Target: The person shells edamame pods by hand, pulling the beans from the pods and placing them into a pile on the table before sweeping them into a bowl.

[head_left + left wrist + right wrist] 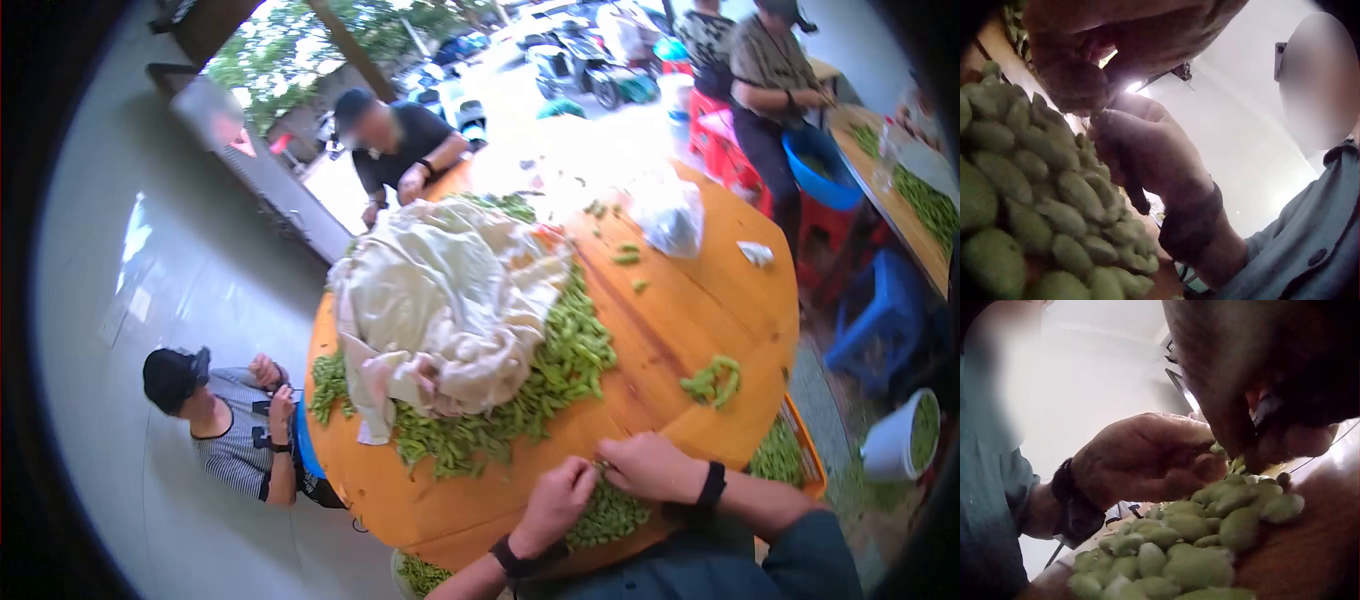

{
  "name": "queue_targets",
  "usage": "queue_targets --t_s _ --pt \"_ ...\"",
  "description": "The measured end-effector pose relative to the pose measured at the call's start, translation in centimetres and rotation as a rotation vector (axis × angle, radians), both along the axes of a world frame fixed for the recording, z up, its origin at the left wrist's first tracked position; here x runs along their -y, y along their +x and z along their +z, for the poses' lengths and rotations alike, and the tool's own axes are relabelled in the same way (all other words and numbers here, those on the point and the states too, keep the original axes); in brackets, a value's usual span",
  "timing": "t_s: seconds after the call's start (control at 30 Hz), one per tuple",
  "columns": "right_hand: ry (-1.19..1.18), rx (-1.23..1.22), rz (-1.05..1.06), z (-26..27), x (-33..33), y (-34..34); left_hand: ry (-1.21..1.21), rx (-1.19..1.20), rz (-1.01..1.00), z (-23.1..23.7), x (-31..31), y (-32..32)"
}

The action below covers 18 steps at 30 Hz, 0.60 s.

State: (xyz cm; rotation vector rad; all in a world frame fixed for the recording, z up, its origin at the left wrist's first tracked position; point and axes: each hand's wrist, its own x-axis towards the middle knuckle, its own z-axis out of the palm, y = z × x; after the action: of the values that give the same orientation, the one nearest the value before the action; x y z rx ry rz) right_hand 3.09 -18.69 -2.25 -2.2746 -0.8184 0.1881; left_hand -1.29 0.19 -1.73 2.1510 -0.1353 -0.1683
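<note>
Close together at the table's near edge, my left hand (558, 500) and right hand (648, 467) have curled fingers, tips almost meeting. Between them is a small green bean pod (1237, 464), pinched by both hands and mostly hidden by the fingers. In the right wrist view, the left hand (1147, 456) comes in from the left, while the right hand (1241, 375) is dark and near the camera. Right below the hands lies a heap of shelled green beans (1035, 206), also seen in the head view as a pile (608, 515).
A large pile of green pods (570, 350) lies under a pale cloth (450, 290) on the round wooden table (640, 390). Some loose pods (712, 382) and a plastic bag (675, 215) are to the right. Two people sit across and at left; a white bucket (890, 445) stands at right.
</note>
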Motion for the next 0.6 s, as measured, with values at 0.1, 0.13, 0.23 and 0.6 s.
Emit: queue_targets --t_s 0.1,0.13,0.23,0.6 --pt "-0.055 0.094 0.077 -0.3 0.1 0.3 0.052 0.052 -0.023 0.2 -0.1 0.1" --pt "-0.031 0.119 0.081 -0.7 0.0 0.4 0.056 0.021 -0.036 0.2 -0.2 0.2" --pt "-0.003 0.146 0.067 -0.6 0.1 0.6 0.05 0.018 -0.05 -0.3 -0.5 0.3" --pt "-0.031 0.085 -0.067 1.4 0.2 -0.2 -0.074 -0.002 0.108 -0.3 -0.2 0.4"
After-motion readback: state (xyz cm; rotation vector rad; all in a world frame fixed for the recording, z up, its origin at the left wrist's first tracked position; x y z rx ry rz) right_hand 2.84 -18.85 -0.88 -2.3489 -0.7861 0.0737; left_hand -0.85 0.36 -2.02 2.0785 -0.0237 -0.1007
